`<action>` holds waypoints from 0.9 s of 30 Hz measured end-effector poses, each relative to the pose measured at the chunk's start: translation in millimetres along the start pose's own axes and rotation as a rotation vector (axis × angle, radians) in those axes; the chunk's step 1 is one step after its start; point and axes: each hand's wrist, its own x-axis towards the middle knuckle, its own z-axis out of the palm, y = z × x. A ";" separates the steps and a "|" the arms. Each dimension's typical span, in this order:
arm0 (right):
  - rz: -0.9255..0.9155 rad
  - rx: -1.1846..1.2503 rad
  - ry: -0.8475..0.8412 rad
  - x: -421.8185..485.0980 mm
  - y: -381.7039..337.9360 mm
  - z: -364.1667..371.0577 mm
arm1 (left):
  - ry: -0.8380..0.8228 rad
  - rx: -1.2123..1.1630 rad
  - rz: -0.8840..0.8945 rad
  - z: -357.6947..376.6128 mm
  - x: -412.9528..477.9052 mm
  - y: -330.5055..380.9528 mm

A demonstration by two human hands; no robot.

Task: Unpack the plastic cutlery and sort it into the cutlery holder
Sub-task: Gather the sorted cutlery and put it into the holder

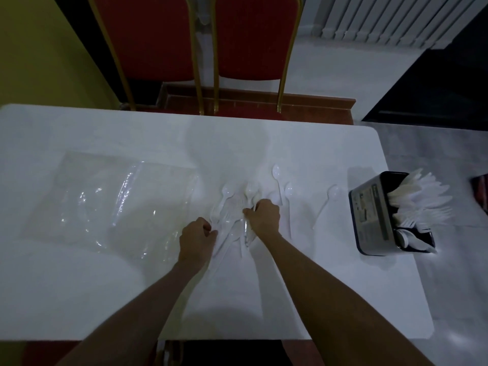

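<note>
A loose pile of white plastic cutlery (232, 207) lies on the white table (105, 299) in the middle. My left hand (196, 240) rests at the pile's near left edge, fingers curled onto some pieces. My right hand (264, 216) presses down on the pile's right side with fingers closed around cutlery. Single spoons (276, 171) lie scattered just beyond and to the right. The dark cutlery holder (369, 215) stands at the table's right edge, with white cutlery (420, 204) fanned out of its compartments.
A large clear plastic bag (116, 204) lies flat on the table's left half. Two red chairs with gold frames (200, 48) stand behind the table. A radiator (383, 17) is on the far wall; grey floor lies to the right.
</note>
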 end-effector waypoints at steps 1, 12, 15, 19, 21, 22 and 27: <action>0.003 -0.021 0.004 0.7 0.3 -1.4 | -0.015 0.006 0.000 -1.7 0.1 -1.2; -0.044 -0.051 -0.187 -17.4 7.5 -19.6 | -0.068 0.025 0.058 -2.9 -8.8 -1.1; -0.050 -0.063 -0.180 -23.8 6.1 -11.4 | -0.079 0.094 0.065 3.7 -6.4 2.3; -0.061 -0.086 -0.142 -23.3 1.4 1.4 | -0.124 0.133 0.005 8.6 1.2 8.6; -0.051 -0.089 -0.131 -21.2 0.3 7.1 | -0.158 0.144 -0.005 8.7 5.1 10.5; -0.051 -0.085 -0.127 -20.3 0.3 9.5 | -0.174 0.152 -0.006 7.4 6.4 10.9; 0.025 -0.005 -0.170 -17.5 0.6 10.4 | -0.230 0.171 0.009 2.1 10.8 2.4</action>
